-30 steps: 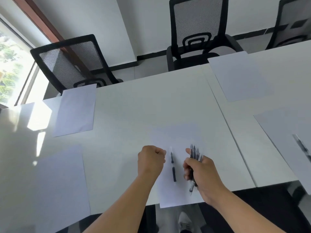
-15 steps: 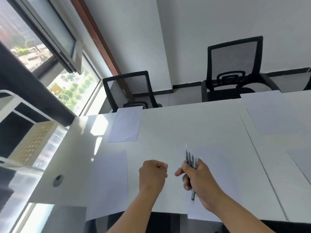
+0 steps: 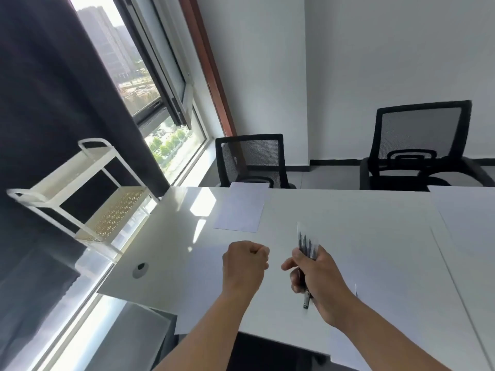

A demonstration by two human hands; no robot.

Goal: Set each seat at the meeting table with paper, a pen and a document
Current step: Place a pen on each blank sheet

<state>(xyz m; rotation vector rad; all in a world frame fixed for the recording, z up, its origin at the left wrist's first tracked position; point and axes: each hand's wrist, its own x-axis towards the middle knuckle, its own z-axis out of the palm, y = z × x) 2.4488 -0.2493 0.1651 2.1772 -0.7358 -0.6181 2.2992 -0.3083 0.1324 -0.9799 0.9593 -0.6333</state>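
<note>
While right hand [image 3: 318,277] grips pen bundle [image 3: 305,253], count unclear, left hand [image 3: 245,263] fisted, empty; two chairs [image 3: 251,160].

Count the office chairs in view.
2. One chair stands at the table's far side near the window; the other chair stands to its right. More may lie outside the frame.

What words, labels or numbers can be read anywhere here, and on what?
None can be read.
Sheets of paper: they look blank.
Pens held in the right hand: any print is too small and blurred.
Chairs, white rack, table: no labels visible.
</note>
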